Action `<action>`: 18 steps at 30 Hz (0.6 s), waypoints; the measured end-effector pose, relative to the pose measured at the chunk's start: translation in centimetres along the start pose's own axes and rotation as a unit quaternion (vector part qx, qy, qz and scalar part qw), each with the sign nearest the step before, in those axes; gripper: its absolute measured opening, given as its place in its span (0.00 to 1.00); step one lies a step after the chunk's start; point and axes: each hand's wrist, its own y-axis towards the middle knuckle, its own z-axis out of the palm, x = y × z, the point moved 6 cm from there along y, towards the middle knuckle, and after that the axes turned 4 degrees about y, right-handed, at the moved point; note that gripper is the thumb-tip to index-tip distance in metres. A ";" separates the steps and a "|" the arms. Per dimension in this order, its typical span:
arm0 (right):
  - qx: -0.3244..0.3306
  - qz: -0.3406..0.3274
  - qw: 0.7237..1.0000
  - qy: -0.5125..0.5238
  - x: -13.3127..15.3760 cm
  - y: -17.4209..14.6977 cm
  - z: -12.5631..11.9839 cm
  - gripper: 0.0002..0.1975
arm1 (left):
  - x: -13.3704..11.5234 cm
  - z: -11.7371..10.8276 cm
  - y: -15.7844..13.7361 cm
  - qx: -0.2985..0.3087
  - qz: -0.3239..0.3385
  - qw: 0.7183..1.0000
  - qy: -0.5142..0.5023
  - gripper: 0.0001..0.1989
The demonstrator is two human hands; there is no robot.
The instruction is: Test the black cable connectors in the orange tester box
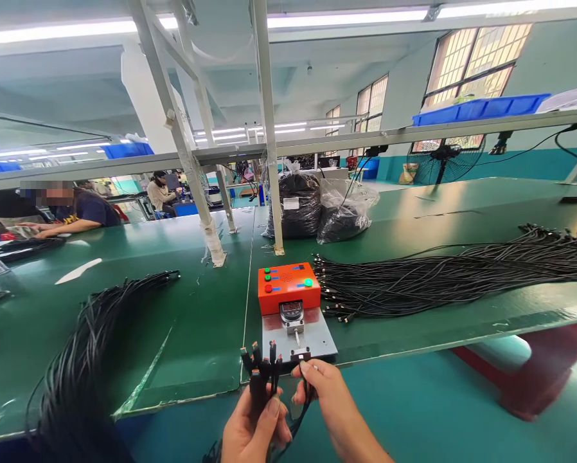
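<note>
My left hand (254, 431) grips a small bundle of black cables (261, 370), their connector ends pointing up. My right hand (323, 393) pinches one cable of that bundle just below the front edge of the tester's grey base plate (317, 337). The orange tester box (288, 287) with red and green buttons sits on the green table (196, 321), a round dial gauge (291, 310) at its front. Both hands are close together at the table's near edge.
A long spread of black cables (437, 276) lies right of the tester, another heap (86, 347) curves at the left. Two bags of cables (317, 209) stand behind a white frame post (268, 128). Other people sit at the far left (71, 212).
</note>
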 end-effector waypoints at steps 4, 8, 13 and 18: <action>0.043 -0.032 0.998 -0.022 -1.2 -1.9 -0.3 0.25 | 0.9 -0.1 0.2 0.034 -0.045 0.998 0.000 0.21; -0.014 -0.136 0.990 0.032 0.7 -4.0 -0.6 0.26 | 1.8 0.3 -0.3 0.041 -0.062 0.997 0.010 0.21; -0.005 -0.152 0.987 0.044 2.7 -4.6 1.0 0.18 | 1.9 0.4 -0.4 0.012 -0.036 0.999 -0.015 0.19; -0.052 -0.075 0.996 -0.007 1.3 -2.8 -0.1 0.20 | 1.6 -1.6 0.0 -0.083 -0.039 0.993 -0.074 0.22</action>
